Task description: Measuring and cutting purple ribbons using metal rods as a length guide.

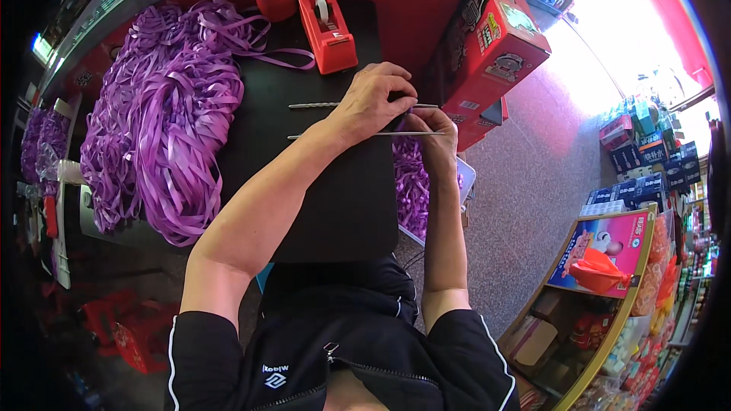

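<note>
My left hand [373,103] reaches over the right edge of a black tabletop [304,205], its fingers closed in a pinch. Just right of it, my right hand [438,137] is closed too, its fingertips meeting the left ones. A small bit of purple ribbon [410,113] shows between the fingertips, mostly hidden. Two thin metal rods stick out past the table's right edge: a twisted-looking rod [312,106] passes behind my left hand. Nearer me, a straight rod [388,134] runs under my left wrist and across my right hand.
A big heap of purple ribbon [175,114] covers the table's left side. A red tape dispenser [329,38] sits at the back. Below the right edge, a container [468,179] holds more purple ribbon. Red cartons [495,53] stand beyond, and a goods-filled display cabinet [579,312] at the right.
</note>
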{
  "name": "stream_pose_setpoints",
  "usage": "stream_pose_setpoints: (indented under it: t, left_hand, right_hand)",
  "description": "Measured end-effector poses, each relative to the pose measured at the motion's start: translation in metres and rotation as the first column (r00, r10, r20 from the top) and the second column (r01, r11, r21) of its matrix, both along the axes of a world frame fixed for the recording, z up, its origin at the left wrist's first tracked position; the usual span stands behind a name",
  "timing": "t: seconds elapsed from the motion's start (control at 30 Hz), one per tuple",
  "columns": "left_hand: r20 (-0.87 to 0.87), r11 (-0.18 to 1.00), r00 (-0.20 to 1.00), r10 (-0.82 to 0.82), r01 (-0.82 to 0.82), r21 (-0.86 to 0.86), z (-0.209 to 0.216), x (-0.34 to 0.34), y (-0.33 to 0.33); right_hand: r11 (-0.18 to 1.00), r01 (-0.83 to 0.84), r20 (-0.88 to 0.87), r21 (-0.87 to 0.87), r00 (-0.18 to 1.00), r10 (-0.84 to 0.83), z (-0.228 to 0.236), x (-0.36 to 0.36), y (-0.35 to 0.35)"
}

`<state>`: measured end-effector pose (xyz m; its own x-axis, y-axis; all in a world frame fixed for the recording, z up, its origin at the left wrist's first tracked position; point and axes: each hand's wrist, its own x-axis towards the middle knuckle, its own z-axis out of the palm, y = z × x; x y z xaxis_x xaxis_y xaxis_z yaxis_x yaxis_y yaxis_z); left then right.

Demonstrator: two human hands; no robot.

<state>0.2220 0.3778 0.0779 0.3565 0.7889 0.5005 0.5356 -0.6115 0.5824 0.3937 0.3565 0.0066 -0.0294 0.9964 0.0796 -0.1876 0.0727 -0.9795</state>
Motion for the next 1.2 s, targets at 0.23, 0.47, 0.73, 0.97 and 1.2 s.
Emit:
stream_pose_setpoints:
  t: [0.23,0.47,0.73,0.97,1.2]
  left_hand:
    - [0.101,0.988,0.995,-0.006,0.021,-0.154,0.001,-0.002,0.000]
    - [0.074,0.996,0.997,0.034,-0.028,-0.087,-0.001,-0.001,-0.001]
    - [-0.022,0.996,1.000,0.017,-0.019,-0.089,-0.007,-0.001,0.003]
    - [-0.050,0.993,0.998,0.032,-0.037,-0.111,-0.006,-0.002,0.000]
    - [-0.051,0.991,0.998,0.028,-0.035,-0.129,-0.005,0.001,0.001]
  right_hand:
    - [0.999,0.045,-0.025,-0.013,0.999,-0.045,0.006,-0.008,-0.005]
    - [1.000,-0.014,-0.064,-0.014,0.998,0.013,0.001,-0.007,-0.005]
    - [1.000,-0.010,0.019,0.001,1.000,0.010,-0.005,0.001,-0.008]
    - [0.996,0.066,0.082,0.062,0.994,-0.071,-0.003,0.005,-0.001]
    - [0.987,0.035,0.235,0.155,0.969,-0.072,-0.022,0.003,0.020]
